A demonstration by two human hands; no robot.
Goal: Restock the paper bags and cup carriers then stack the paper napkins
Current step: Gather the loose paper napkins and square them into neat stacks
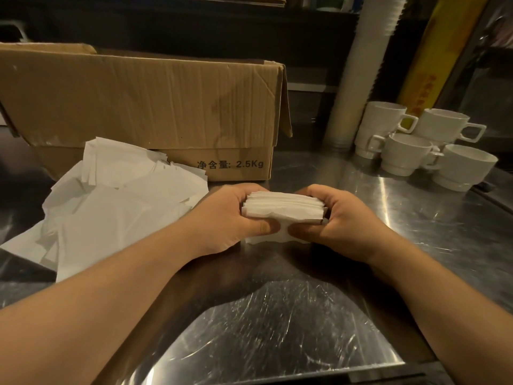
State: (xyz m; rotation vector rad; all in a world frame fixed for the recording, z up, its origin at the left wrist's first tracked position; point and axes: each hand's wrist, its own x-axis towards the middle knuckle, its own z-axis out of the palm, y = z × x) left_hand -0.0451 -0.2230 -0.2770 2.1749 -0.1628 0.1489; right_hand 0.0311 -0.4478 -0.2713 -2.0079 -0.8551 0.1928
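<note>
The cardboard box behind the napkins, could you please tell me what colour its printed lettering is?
Black, on the brown cardboard box; head view.

Both forearms bare, no sleeves; left hand, right hand ungloved.

Black print on the front of a brown cardboard box reads "净含量: 2.5Kg". Orange characters run down a yellow panel behind the white cups, too blurred to read.
</note>
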